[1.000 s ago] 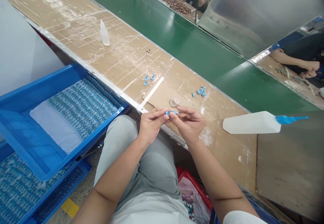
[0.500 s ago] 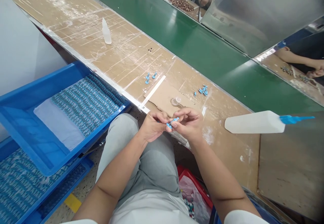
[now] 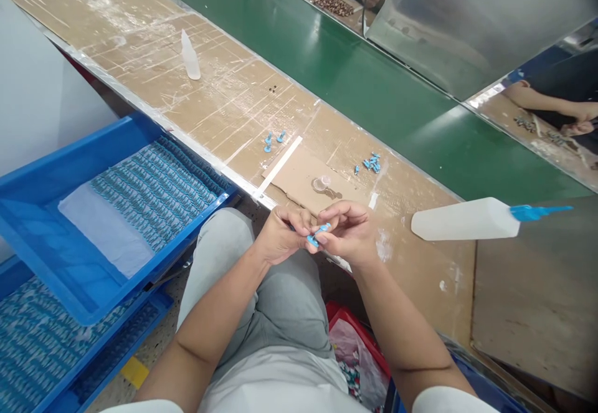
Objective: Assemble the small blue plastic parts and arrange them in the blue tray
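We find a small blue part [image 3: 318, 234] pinched between the fingers of the left hand [image 3: 280, 237] and the right hand [image 3: 348, 232], both clenched on it, just off the near edge of the tabletop [image 3: 224, 108] and above the person's lap. Its long axis lies tilted, the right end pointing up and away, the left end down and toward the person. The tabletop is brown board with scuffs and tape, bordered on the far side by a green conveyor belt [image 3: 355, 83]. On it lie a white squeeze bottle [image 3: 467, 218] with a blue nozzle at right, a small clear bottle [image 3: 189, 58] far left, a clear cap [image 3: 321, 183] and two loose groups of blue parts [image 3: 371, 164]. Blue bins [image 3: 107, 213] of blue pieces stand at near left. Compared with a second ago, the part has swung from level to tilted and the hands have drawn nearer the body.
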Available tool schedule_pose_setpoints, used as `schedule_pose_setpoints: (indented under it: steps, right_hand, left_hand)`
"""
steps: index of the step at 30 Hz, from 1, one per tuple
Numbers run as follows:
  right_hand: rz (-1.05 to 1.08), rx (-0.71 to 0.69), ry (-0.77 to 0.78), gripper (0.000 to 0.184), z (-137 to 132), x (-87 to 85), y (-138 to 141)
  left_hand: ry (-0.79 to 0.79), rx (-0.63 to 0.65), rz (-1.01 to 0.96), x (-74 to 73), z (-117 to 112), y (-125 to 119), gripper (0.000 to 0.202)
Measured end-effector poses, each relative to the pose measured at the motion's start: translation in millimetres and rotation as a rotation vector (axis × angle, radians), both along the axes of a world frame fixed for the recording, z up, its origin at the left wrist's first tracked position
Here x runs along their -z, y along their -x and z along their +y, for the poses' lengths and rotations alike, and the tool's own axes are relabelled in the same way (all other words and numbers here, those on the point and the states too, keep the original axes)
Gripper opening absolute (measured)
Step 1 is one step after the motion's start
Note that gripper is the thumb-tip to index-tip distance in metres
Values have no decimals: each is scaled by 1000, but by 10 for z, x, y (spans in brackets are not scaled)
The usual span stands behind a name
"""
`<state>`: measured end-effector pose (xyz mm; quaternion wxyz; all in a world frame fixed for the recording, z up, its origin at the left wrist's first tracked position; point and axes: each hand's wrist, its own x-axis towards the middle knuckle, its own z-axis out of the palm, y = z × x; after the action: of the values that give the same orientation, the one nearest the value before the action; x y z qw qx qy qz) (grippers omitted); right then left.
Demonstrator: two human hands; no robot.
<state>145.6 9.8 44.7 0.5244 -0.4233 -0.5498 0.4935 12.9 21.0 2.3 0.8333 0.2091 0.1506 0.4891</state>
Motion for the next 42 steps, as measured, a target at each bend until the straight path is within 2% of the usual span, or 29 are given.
schedule_pose_setpoints:
  steps: [4, 11, 21, 31, 34, 37, 42]
  right_hand:
    - [67, 16, -103, 24, 14, 28, -5]
    - [36, 63, -154, 28, 37, -14, 23]
    - [-4, 102, -27, 28, 13, -52, 11]
    - [94, 211, 61, 29, -20, 49, 35]
    - [65, 282, -4, 26, -59, 55, 36]
    - [-28, 365, -138, 24, -78, 63, 27]
    - [-160, 457, -346, 26, -47, 86, 32]
  left_hand:
    - [10, 51, 14, 39, 22, 5, 27]
    - [5, 82, -61, 133, 14, 4, 20]
    - [80, 59, -105, 120, -32, -31, 25]
    - [228, 85, -75, 29, 5, -63, 29]
    - [246, 75, -82, 23, 16, -54, 26]
    - [253, 46, -45, 6, 18, -54, 25]
    - [218, -72, 17, -69, -6, -65, 23]
